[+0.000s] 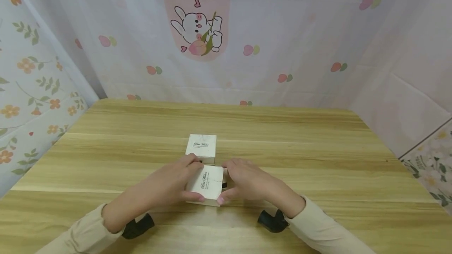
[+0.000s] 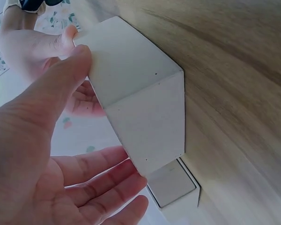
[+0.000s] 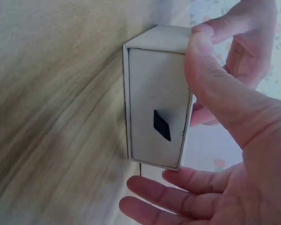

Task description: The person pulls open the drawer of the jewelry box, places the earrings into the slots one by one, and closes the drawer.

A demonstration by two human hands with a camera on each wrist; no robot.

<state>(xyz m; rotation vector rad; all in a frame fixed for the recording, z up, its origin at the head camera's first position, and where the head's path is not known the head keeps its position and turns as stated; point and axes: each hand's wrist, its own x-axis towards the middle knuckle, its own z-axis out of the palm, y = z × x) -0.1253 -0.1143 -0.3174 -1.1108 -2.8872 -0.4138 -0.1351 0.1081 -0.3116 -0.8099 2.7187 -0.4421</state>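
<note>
A small white drawer-style gift box (image 1: 208, 181) printed "Best Wishes" lies on the table, lettering turned sideways. My left hand (image 1: 174, 179) holds its left side, thumb on the near edge and fingers at the far edge. From the right, my right hand (image 1: 247, 179) holds it likewise, thumb at the near right corner. A black ribbon tab (image 3: 162, 125) sticks out of the drawer face on the right side, and the drawer sits flush in its sleeve. Just behind stands a second white gift box (image 1: 202, 145), its lettering facing me; the left fingertips partly cover its front.
The wood-grain table (image 1: 300, 152) spreads out around the boxes. A white curtain (image 1: 282, 30) with a rabbit and fruit print hangs behind it, and a floral cloth (image 1: 39, 77) hangs at the left. Black wrist mounts (image 1: 139, 226) sit under both forearms.
</note>
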